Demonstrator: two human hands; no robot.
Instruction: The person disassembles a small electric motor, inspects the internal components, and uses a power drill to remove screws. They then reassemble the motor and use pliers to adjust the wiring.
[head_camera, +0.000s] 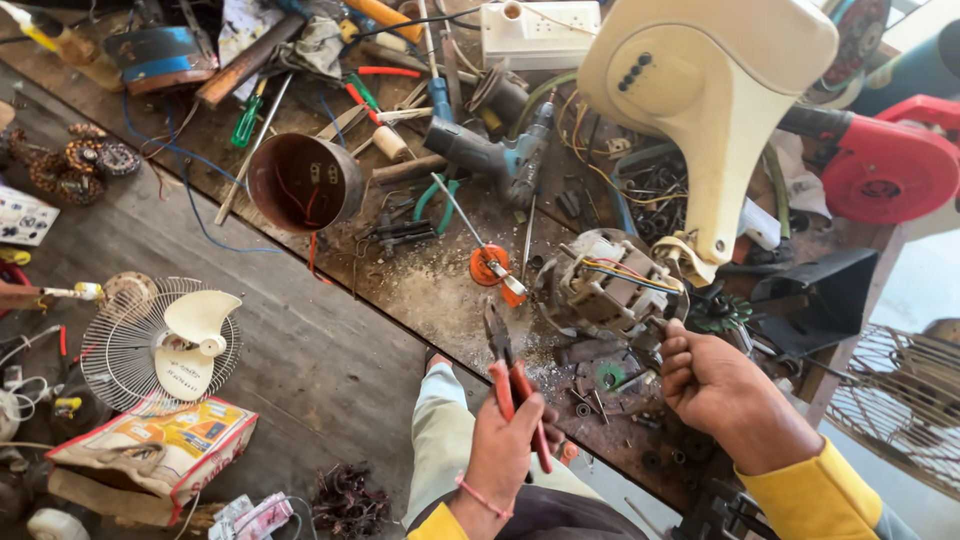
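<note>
On cluttered workbench (420, 290), everything referenced to fan motor (600, 285): cream fan housing (700, 90) just above, already off. Motor bare, coloured wires exposed, not yet reassembled. Right hand (705, 380) at motor's lower right, fingers pinched together on wire end. Left hand (505, 440) below-left, clamped around red-handled pliers (515, 390).

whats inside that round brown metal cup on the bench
Inside the brown cup, red wires run along the inner wall and two small pale fittings sit near the back. Its near rim hides the lowest part of the inside, so anything lying there cannot be seen.
</note>
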